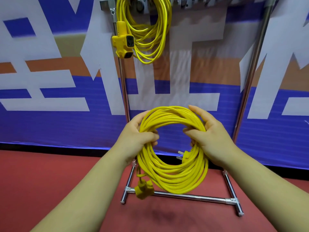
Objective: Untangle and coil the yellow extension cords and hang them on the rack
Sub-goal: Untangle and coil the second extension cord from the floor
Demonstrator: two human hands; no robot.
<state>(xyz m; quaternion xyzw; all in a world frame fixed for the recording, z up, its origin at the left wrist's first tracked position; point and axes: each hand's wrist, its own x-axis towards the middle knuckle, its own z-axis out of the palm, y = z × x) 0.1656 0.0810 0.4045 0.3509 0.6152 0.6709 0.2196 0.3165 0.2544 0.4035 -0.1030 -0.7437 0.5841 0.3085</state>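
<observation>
1. Our left hand (139, 136), nearest the lens on the left, is closed around the left side of the coiled cord (173, 174), thumb across the front of the strands and fingers curled behind them.
2. From the coil's lower left, a yellow socket block (144, 190) dangles free, just in front of the rack's base bar (189, 196).
3. At centre, the coiled cord reads as a finished, fairly even ring of many turns; we judge untangling and coiling of this cord complete. Its plug (184, 155), prongs showing, rests against the inner right of the ring.
4. Our right hand (210, 136) clasps the right side of the coil, thumb inside the ring and fingers spread over the outer strands.
5. Above, a hung cord (150, 30) already drapes from the top of the rack (250, 81) near its left post, its socket block (124, 41) hanging beside it; one cord is therefore done.
6. Remaining, by our reading: we lift the held coil and hang it on the top rail, whose right portion looks free. Whether further cords await, we cannot tell.
</observation>
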